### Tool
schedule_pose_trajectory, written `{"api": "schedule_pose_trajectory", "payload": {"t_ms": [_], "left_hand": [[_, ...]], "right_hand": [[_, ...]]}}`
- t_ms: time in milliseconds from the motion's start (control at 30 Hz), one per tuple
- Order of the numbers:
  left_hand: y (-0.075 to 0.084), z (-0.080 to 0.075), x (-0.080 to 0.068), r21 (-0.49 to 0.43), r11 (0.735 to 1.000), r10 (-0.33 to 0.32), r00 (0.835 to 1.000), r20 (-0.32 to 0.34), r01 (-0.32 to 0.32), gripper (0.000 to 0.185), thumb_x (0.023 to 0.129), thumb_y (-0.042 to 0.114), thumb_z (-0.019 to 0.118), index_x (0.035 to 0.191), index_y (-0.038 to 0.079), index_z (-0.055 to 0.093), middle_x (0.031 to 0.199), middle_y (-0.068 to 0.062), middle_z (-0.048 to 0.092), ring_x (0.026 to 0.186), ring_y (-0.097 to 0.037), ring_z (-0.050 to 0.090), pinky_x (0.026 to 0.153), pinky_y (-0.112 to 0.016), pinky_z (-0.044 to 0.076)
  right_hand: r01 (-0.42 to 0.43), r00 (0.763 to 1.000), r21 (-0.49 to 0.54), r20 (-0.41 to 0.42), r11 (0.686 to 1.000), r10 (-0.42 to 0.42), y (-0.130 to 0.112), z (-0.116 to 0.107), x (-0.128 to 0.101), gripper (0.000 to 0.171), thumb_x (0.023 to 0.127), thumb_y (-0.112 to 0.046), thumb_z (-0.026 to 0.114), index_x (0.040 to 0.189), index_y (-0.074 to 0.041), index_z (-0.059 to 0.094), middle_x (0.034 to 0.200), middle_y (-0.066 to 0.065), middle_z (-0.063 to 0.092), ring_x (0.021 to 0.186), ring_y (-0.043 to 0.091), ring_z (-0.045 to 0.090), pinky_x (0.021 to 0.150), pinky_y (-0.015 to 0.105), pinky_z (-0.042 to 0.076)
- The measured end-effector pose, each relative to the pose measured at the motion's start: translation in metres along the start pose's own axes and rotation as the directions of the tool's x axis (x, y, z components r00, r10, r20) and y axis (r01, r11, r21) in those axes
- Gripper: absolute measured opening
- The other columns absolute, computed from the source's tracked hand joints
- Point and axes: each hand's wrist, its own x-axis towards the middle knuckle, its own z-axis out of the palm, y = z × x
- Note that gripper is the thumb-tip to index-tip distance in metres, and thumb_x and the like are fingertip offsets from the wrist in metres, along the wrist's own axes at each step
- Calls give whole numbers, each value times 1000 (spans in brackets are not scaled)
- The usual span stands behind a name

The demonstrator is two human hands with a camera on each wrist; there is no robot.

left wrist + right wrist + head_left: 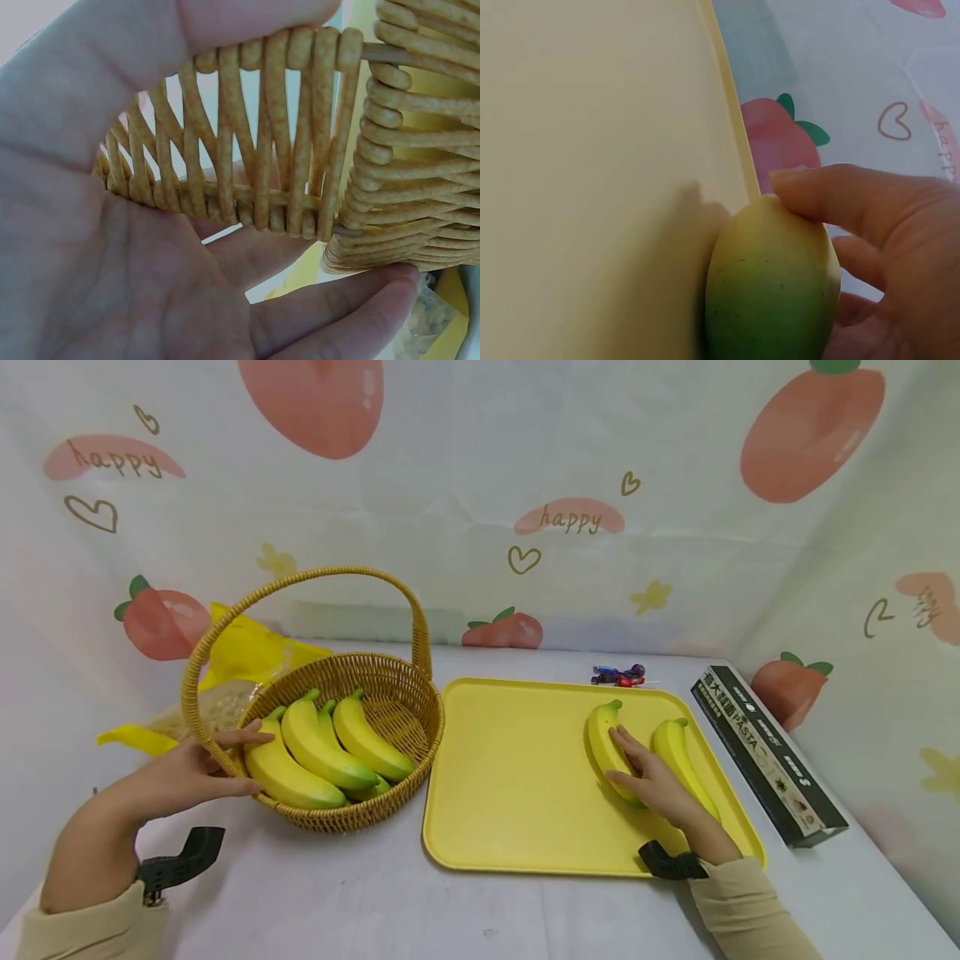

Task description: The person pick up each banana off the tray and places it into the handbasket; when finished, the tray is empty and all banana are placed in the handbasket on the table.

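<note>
A woven basket (438, 718) with a tall arched handle stands on the left, several yellow bananas (322, 745) lying in it. My left hand (180, 781) holds the basket where the handle meets the rim; the left wrist view has the wicker handle (259, 135) passing between thumb and fingers. On the right part of a yellow tray (510, 777) lies a banana (602, 739), gripped by my right hand (663, 789) with the thumb on its near left side. Its greenish end (772, 307) fills the lower right wrist view. A second banana (681, 764) lies to its right.
A black pasta box (768, 756) lies along the tray's right edge. Small wrapped candies (618, 675) sit behind the tray. A yellow bag (247, 652) is partly hidden behind the basket. A patterned cloth backdrop (450, 468) hangs at the back.
</note>
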Motion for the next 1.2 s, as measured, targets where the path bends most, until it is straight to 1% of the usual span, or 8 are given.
{"api": "schedule_pose_trajectory", "payload": {"t_ms": [67,167,267,500,700,900,1100,1200], "left_hand": [[1,0,0,10,1000,-1,1000,-4,1,60,82,14,70,136,2,45,144,-37,22,106,21,36,77,-10,47],[2,0,-1,30,999,-11,1000,-6,12,61,82,16,70,136,1,45,145,-36,23,118,-9,48,78,-10,47],[3,0,0,45,999,-28,1000,-3,28,61,83,17,70,136,1,44,145,-35,23,121,-41,40,77,-10,46],[3,0,-1,29,999,-35,999,2,35,62,83,16,69,137,0,43,145,-35,22,123,-48,36,77,-10,46],[3,0,0,41,999,-28,1000,-2,28,62,83,18,70,137,2,44,146,-34,24,119,-27,47,77,-12,48],[3,0,0,37,999,-18,1000,-4,18,61,83,17,70,136,1,44,145,-35,23,116,-16,48,77,-13,48],[2,0,-1,8,1000,-2,1000,-3,2,62,83,16,70,136,-1,44,145,-36,22,102,25,31,77,-13,48],[2,0,-1,-5,1000,4,1000,3,-4,61,83,15,69,136,-1,43,145,-37,20,100,27,31,76,-13,49]], "right_hand": [[-15,1000,-42,-13,999,14,1,1,1,73,89,-18,61,147,1,21,153,27,11,139,44,14,111,32,25],[-24,1000,-95,-9,995,24,3,2,2,76,87,-20,65,147,-3,22,152,25,17,139,43,18,108,51,22],[-15,1000,-126,-5,992,14,5,3,2,76,87,-20,65,147,-4,22,152,22,22,139,41,20,108,49,25],[18,1000,-116,8,993,-18,1,2,3,74,87,-18,65,146,-1,24,151,23,24,136,42,26,106,35,35],[82,993,-48,87,995,-77,-9,-3,2,75,85,-15,66,145,4,24,150,26,23,135,43,26,89,-1,29],[134,982,-78,147,988,-122,-24,-3,3,71,85,-15,66,142,5,29,149,24,28,134,41,28,92,-1,27],[164,973,-116,182,980,-142,-39,5,7,67,86,-17,66,141,3,33,147,23,33,127,32,39,90,5,35],[177,967,-97,205,980,-154,-47,9,12,68,86,-16,65,142,2,32,148,22,32,131,33,37,93,4,34]]}}
